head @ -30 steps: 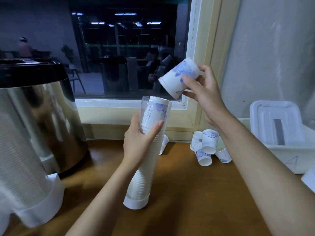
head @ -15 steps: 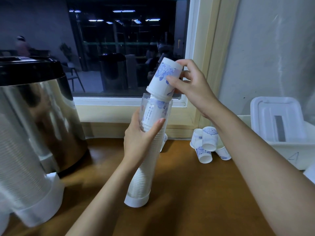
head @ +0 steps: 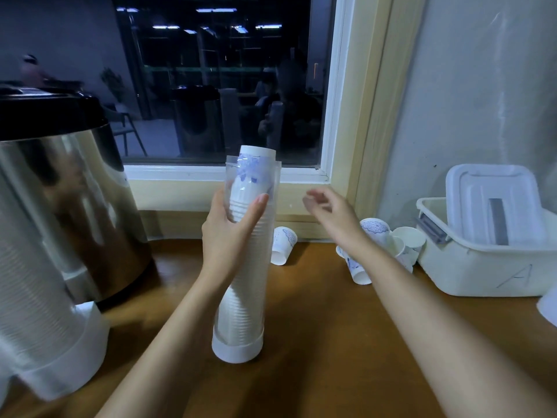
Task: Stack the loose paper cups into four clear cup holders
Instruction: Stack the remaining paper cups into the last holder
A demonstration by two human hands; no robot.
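A tall clear cup holder [head: 241, 297] stands upright on the wooden counter, filled with stacked white paper cups. The top cup [head: 256, 158], white with a blue pattern, pokes out of the holder's rim upside down. My left hand [head: 229, 233] grips the holder near its upper part. My right hand [head: 328, 212] hovers empty to the right of the holder, fingers loosely curled and blurred. Several loose paper cups [head: 373, 233] lie on the counter at the back right, and one more loose cup [head: 283, 245] lies just behind the holder.
A large steel urn [head: 66, 188] stands at the left. In front of it lies another filled cup holder [head: 39, 321], tilted. A white plastic bin [head: 488, 260] with a lid propped inside sits at the right. A window frame [head: 337, 116] backs the counter.
My right hand put the blue-patterned cup upside down onto the stack in the holder, let it go, and has moved down to the right. My left hand kept its hold.
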